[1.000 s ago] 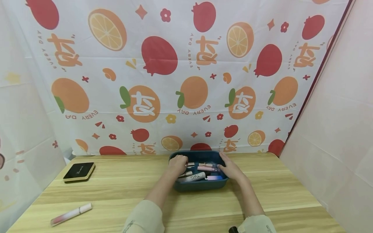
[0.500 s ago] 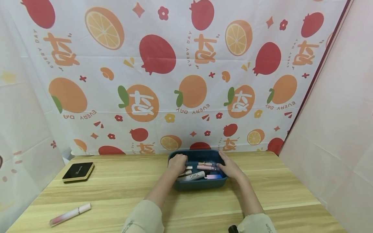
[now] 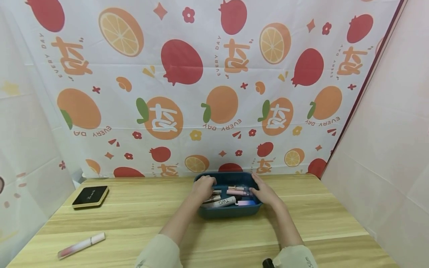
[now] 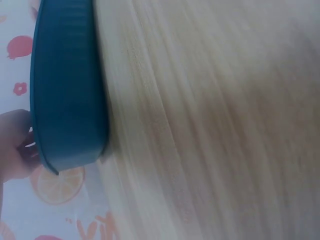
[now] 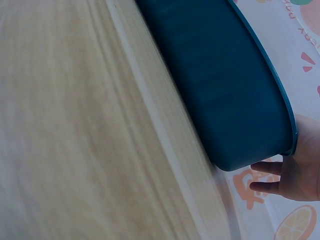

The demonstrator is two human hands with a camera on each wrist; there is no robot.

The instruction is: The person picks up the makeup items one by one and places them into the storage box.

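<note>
A dark teal plastic storage bin [image 3: 229, 213] stands on the table with several makeup items inside. My left hand [image 3: 203, 188] reaches over its left end, bent fingers down inside beside a silver-capped tube [image 3: 217, 192]; whether they hold anything I cannot tell. In the left wrist view the left hand [image 4: 12, 145] shows past the rim. My right hand [image 3: 265, 191] grips the bin's right end, thumb over the rim and fingers outside, as the right wrist view of the hand [image 5: 300, 170] shows. Among the contents are a white TWG tube [image 3: 225, 202], a pink tube [image 3: 237, 192] and a blue-lilac item [image 3: 245, 203].
On the left of the wooden table [image 3: 140, 223] lie a black and gold compact [image 3: 90, 197] and, nearer me, a pink-white lip gloss tube [image 3: 81, 245]. A fruit-print cloth [image 3: 214, 74] hangs right behind the bin. A black object [image 3: 268, 263] shows by my right sleeve.
My left hand shifts slightly within the bin's left end, and the left forearm swings a little left. The silver-capped tube beside it shows a bit differently. The right hand stays at the rim.
</note>
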